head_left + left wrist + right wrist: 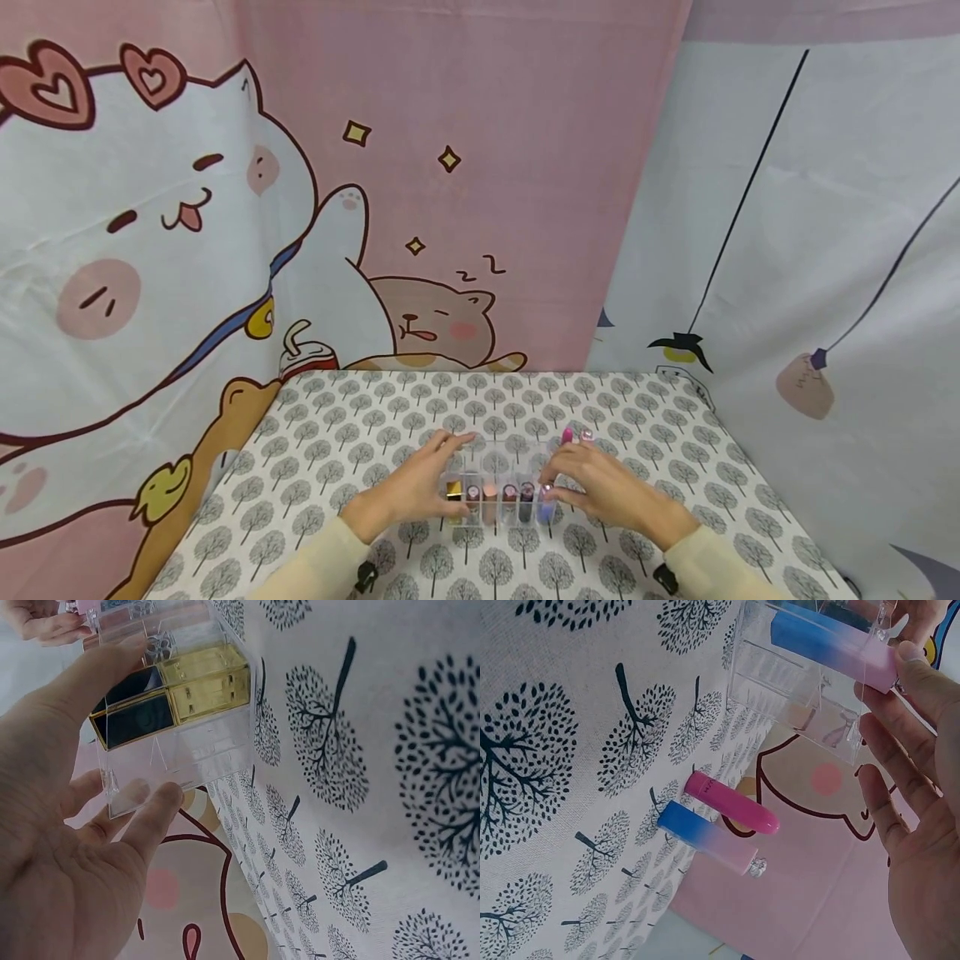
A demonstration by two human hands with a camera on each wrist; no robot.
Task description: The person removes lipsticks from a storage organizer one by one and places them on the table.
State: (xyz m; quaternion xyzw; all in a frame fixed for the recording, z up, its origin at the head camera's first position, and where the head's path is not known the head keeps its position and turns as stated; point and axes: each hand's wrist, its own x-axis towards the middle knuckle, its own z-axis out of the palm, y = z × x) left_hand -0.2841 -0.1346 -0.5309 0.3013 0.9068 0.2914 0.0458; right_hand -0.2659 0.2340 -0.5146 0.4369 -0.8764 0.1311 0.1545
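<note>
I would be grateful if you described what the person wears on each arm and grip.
The left sleeve and right sleeve are long, plain and pale cream, ending near the wrists. A small black object shows beside each. The left grip and right grip show no gloves or rings.

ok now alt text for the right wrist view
A right hand pinches a blue-and-pink tube in a clear organizer; nearby, a pink tube and a second blue-and-pink tube stand on tree-print cloth.

One lipstick [832,646] fades blue to pink (the cloth [592,814]: tree-printed).
</note>
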